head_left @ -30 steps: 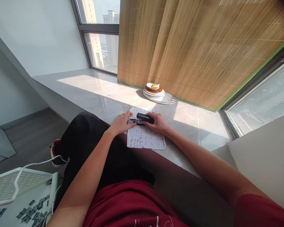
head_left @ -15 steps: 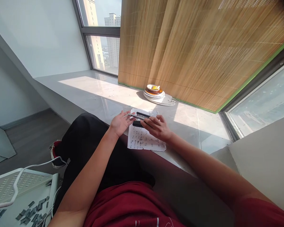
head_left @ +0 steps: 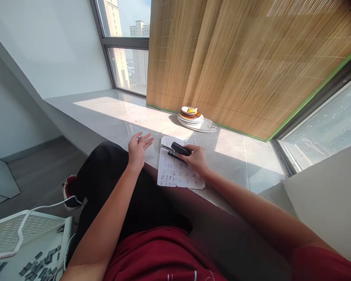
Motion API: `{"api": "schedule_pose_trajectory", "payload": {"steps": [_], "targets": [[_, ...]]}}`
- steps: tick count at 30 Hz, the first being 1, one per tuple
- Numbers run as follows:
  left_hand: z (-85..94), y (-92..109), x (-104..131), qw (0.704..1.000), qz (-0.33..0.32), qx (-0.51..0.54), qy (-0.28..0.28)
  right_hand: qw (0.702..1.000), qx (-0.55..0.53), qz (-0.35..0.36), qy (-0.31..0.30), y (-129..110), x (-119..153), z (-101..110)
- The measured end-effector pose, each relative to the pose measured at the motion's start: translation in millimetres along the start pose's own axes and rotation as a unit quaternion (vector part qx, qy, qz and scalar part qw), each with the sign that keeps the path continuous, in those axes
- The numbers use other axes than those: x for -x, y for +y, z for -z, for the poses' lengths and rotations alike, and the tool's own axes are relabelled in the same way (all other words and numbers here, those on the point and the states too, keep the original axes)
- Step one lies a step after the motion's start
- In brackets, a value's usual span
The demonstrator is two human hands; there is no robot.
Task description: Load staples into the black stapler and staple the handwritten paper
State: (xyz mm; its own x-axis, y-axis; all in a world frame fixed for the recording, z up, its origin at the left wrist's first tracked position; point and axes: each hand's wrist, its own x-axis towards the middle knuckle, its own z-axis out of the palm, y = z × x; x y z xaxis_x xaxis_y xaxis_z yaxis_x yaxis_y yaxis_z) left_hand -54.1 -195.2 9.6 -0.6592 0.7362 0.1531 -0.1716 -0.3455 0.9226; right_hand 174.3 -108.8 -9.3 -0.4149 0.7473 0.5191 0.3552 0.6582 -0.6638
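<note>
A black stapler (head_left: 179, 149) with its top swung up and metal staple rail showing sits over a handwritten sheet of paper (head_left: 171, 169). My right hand (head_left: 196, 158) is wrapped round the hinge end of the stapler, its fingers on the far side and its thumb nearer me. The rail end points left. My left hand (head_left: 137, 152) is raised left of the paper, apart from the stapler, with its fingers spread. I see no object in it, though part of the palm is hidden.
On the tiled window ledge (head_left: 123, 117), a stack of plates (head_left: 190, 119) stands by the bamboo blind (head_left: 210, 58). At lower left, a white cart (head_left: 17, 242) holds small grey pieces (head_left: 35, 269), with a white cable (head_left: 20, 234) across it.
My left hand has moved left, away from the stapler. My right hand now has the open stapler gathered in its grip, low over the paper.
</note>
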Motion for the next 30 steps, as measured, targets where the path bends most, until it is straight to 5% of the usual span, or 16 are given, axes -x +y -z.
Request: {"api": "schedule_pose_trajectory", "payload": {"steps": [3, 5, 9, 12, 18, 20, 23, 25, 27, 30], "targets": [[-2.2, 13.7, 7.4, 0.995, 0.002, -0.075, -0.060, 0.995, 0.055, 0.069, 0.035, -4.7, -1.5, 8.1], [-6.5, 23.8, 16.5, 0.981, 0.046, -0.110, -0.150, 0.984, 0.076, 0.157, 0.048, -13.9, -1.3, 14.7], [-14.9, 34.7, 35.1, 0.910, 0.145, -0.118, -0.369, 0.958, 0.024, 0.286, -0.024, -32.1, 3.3, 19.4], [-19.8, 30.9, 42.0, 0.886, 0.133, -0.126, -0.427, 0.955, -0.013, 0.297, -0.026, -38.2, 6.7, 16.9], [-31.7, 28.0, 45.3, 0.888, 0.111, -0.158, -0.418, 0.962, -0.068, 0.265, -0.002, -47.5, 2.0, 18.0], [-33.4, 33.1, 41.2, 0.916, 0.074, -0.186, -0.347, 0.969, -0.061, 0.238, 0.018, -40.8, -8.3, 22.9], [-28.5, 37.9, 17.8, 0.936, -0.076, -0.283, -0.195, 0.981, -0.008, 0.184, 0.061, -5.1, -31.3, 36.6], [-22.3, 33.5, -11.0, 0.890, -0.180, -0.399, -0.130, 0.986, 0.061, 0.134, 0.078, 31.6, -44.9, 47.7], [-17.5, 21.0, -45.6, 0.832, -0.203, -0.505, -0.109, 0.989, 0.126, 0.048, 0.065, 68.2, -52.5, 56.7], [-17.3, -9.0, -90.9, 0.762, -0.187, -0.592, -0.185, 0.982, 0.185, -0.036, 0.032, 106.1, -54.3, 62.1]]}}
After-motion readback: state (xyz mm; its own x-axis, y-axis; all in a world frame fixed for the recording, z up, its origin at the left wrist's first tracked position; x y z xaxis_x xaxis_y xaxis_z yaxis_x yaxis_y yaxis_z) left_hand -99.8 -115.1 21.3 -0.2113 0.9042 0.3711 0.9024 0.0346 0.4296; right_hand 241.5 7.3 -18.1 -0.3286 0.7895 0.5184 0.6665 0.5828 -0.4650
